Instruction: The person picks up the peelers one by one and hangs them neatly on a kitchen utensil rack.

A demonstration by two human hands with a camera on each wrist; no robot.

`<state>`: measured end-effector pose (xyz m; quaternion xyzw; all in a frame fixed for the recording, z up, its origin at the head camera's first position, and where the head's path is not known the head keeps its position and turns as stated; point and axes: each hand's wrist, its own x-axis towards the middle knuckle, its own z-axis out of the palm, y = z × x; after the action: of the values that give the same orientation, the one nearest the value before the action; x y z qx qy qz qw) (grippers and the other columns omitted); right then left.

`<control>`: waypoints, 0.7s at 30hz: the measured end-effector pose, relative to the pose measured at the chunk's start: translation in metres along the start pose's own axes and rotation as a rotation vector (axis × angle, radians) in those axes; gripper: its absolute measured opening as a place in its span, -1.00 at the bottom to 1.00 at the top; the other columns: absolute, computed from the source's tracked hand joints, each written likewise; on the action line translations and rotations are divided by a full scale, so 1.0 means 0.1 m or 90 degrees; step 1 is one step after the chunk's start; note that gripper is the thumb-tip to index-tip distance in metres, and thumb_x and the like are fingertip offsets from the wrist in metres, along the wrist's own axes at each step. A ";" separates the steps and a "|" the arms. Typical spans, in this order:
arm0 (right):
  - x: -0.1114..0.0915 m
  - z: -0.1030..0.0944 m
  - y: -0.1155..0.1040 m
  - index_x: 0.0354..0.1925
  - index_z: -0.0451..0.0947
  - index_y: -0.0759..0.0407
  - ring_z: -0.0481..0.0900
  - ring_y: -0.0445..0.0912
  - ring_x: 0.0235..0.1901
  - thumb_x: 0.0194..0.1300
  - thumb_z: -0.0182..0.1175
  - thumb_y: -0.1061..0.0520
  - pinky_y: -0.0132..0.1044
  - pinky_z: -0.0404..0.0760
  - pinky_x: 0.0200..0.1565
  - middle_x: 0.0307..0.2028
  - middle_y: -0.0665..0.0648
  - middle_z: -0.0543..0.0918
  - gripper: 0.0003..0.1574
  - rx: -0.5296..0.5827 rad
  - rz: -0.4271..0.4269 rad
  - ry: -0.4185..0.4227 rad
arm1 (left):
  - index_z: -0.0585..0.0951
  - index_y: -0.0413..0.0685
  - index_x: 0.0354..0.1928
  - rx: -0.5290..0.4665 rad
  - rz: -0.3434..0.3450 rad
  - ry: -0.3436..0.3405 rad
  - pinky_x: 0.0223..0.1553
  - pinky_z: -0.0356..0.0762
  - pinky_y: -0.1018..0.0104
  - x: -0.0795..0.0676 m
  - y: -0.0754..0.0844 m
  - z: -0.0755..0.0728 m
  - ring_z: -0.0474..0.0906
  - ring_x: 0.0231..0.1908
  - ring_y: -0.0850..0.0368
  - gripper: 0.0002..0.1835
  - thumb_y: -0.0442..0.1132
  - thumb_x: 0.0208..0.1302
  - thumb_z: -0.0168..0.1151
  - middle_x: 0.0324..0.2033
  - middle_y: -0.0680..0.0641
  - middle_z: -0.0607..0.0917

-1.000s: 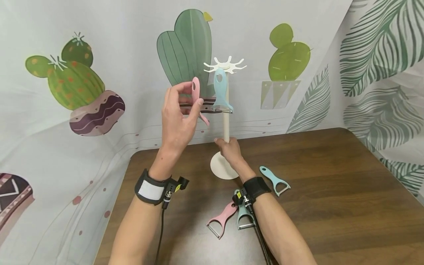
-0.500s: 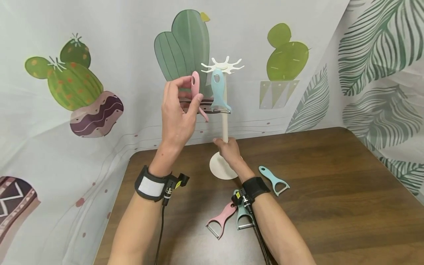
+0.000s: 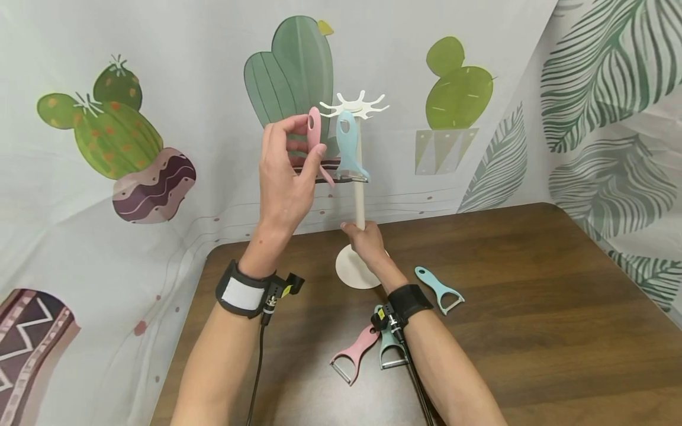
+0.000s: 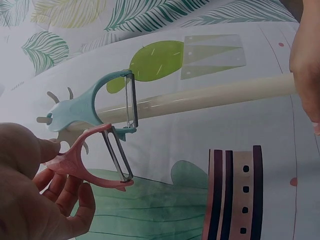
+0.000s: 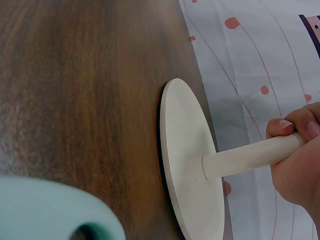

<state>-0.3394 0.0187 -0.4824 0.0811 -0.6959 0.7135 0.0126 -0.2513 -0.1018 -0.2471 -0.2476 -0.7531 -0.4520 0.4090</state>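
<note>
My left hand (image 3: 288,165) pinches a pink peeler (image 3: 314,131) by its handle, thumb on one side and fingers on the other. The peeler's holed end points up, close to the left hooks of a white stand (image 3: 359,204). From a front hook of that stand hangs a light blue peeler (image 3: 348,142), blade end down. In the left wrist view the pink peeler (image 4: 82,162) overlaps the lower edge of the blue one (image 4: 80,107). My right hand (image 3: 367,244) grips the stand's pole low down, above its round base (image 5: 187,150).
On the wooden table (image 3: 533,296) lie a second pink peeler (image 3: 356,352), a grey-green peeler (image 3: 391,349) partly under my right wrist, and a blue peeler (image 3: 438,289) to the right. A cactus-print cloth (image 3: 213,89) hangs behind the table.
My left hand has raised the pink peeler slightly, bringing its holed end up to the height of the hooks. The right hand keeps its grip on the pole. The view has shifted a little.
</note>
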 end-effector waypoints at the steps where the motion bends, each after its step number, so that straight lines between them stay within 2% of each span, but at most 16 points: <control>1: -0.01 0.00 -0.01 -0.77 0.24 0.06 0.08 -0.17 -0.77 0.37 0.15 -0.01 -0.35 0.04 -0.70 -0.83 -0.11 0.17 -0.40 0.001 0.006 -0.003 | 0.45 -0.42 0.11 -0.001 -0.002 0.000 -0.31 0.58 0.19 0.00 0.00 0.00 0.52 -0.25 -0.01 -0.61 -0.48 0.24 0.25 -0.07 -0.28 0.47; 9: -0.18 0.00 -0.35 -0.76 0.22 0.15 0.09 -0.22 -0.80 0.41 0.08 0.13 -0.37 0.07 -0.69 -0.83 -0.08 0.16 -0.41 -0.012 0.013 -0.025 | 0.46 -0.43 0.10 -0.018 -0.006 -0.003 -0.27 0.59 0.17 0.01 0.00 0.03 0.53 -0.25 -0.02 -0.59 -0.48 0.22 0.27 -0.06 -0.28 0.47; 13: -0.20 0.00 -0.38 -0.77 0.21 0.14 0.09 -0.23 -0.79 0.41 0.07 0.14 -0.37 0.08 -0.68 -0.83 -0.09 0.16 -0.41 -0.019 0.010 -0.022 | 0.47 -0.34 0.13 -0.017 -0.018 -0.004 -0.25 0.61 0.14 0.02 -0.03 0.05 0.54 -0.24 -0.02 -0.59 -0.42 0.26 0.27 -0.05 -0.23 0.48; 16: -0.15 0.00 -0.28 -0.78 0.22 0.11 0.08 -0.22 -0.79 0.40 0.09 0.11 -0.36 0.06 -0.69 -0.84 -0.11 0.17 -0.40 -0.013 0.002 -0.015 | 0.48 -0.27 0.16 -0.011 -0.026 -0.008 -0.24 0.62 0.14 0.03 -0.06 0.06 0.54 -0.23 0.00 -0.58 -0.37 0.28 0.27 -0.03 -0.19 0.49; 21: -0.03 0.00 -0.05 -0.78 0.23 0.06 0.07 -0.17 -0.78 0.38 0.13 0.00 -0.34 0.03 -0.70 -0.84 -0.11 0.16 -0.39 -0.001 -0.003 0.001 | 0.47 -0.29 0.15 -0.020 -0.023 -0.014 -0.25 0.62 0.16 0.04 -0.10 0.08 0.54 -0.23 0.06 -0.58 -0.38 0.26 0.28 -0.03 -0.18 0.48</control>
<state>-0.3360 0.0187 -0.4783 0.0821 -0.6964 0.7127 0.0152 -0.2642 -0.0991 -0.2513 -0.2454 -0.7549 -0.4680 0.3885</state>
